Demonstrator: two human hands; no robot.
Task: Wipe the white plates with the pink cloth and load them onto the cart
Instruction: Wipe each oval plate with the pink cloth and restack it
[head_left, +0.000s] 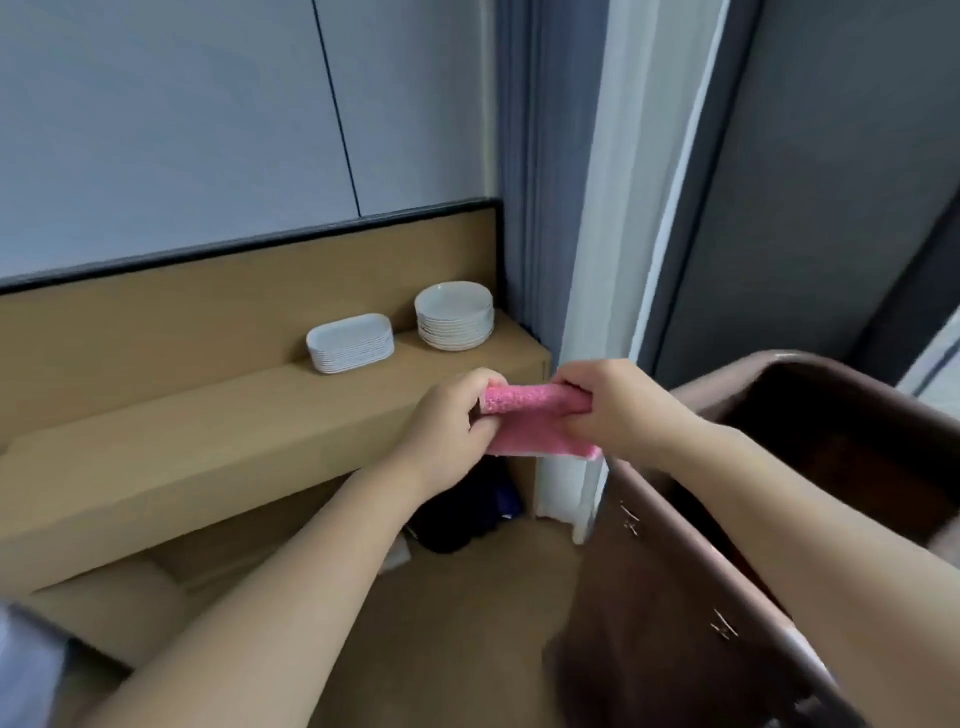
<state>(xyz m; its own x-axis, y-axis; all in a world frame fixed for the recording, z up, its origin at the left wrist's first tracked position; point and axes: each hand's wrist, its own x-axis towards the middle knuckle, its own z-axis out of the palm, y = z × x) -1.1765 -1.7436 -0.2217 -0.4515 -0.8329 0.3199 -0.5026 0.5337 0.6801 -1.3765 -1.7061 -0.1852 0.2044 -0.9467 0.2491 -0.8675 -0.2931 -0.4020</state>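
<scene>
The pink cloth (535, 418) is stretched between both hands in the middle of the view. My left hand (449, 423) grips its left end and my right hand (610, 408) grips its right end, fingers curled round the fabric. A stack of round white plates (454, 317) stands at the far right end of the wooden shelf (218, 441). A stack of oblong white plates (349, 343) stands just left of it. The brown cart (841, 431) is on the right, under my right forearm, its top bin showing nothing inside.
A grey curtain (540, 182) and a white frame (602, 312) rise behind the shelf's right end. Dark bags (462, 519) lie on the floor under the shelf. A grey wall panel (831, 182) stands behind the cart.
</scene>
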